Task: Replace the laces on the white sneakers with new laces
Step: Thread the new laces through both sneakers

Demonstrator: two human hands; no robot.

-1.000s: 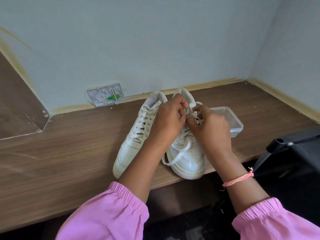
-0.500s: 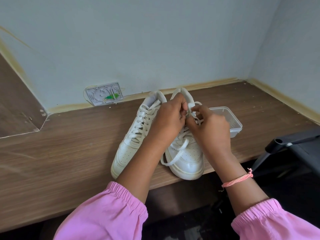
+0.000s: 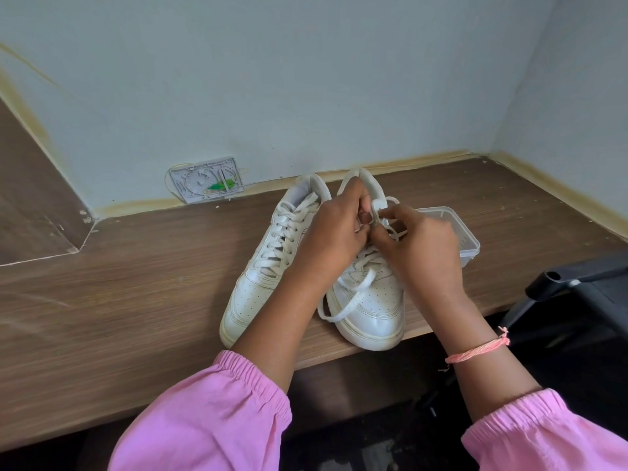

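Two white sneakers stand side by side on the wooden desk, toes toward me. The left sneaker is laced up. Over the right sneaker both my hands meet near its upper eyelets. My left hand pinches the white lace with curled fingers. My right hand pinches the same lace beside it. A loose loop of the lace hangs down over the toe. The tongue area is hidden by my hands.
A clear plastic container sits just right of the right sneaker. A white wall plate with green bits is at the wall behind. A black chair part juts in at the right. The right sneaker's toe overhangs the desk's front edge.
My hands have stayed on the lace at the top of the right sneaker with small finger shifts. The hanging lace loop has barely moved.
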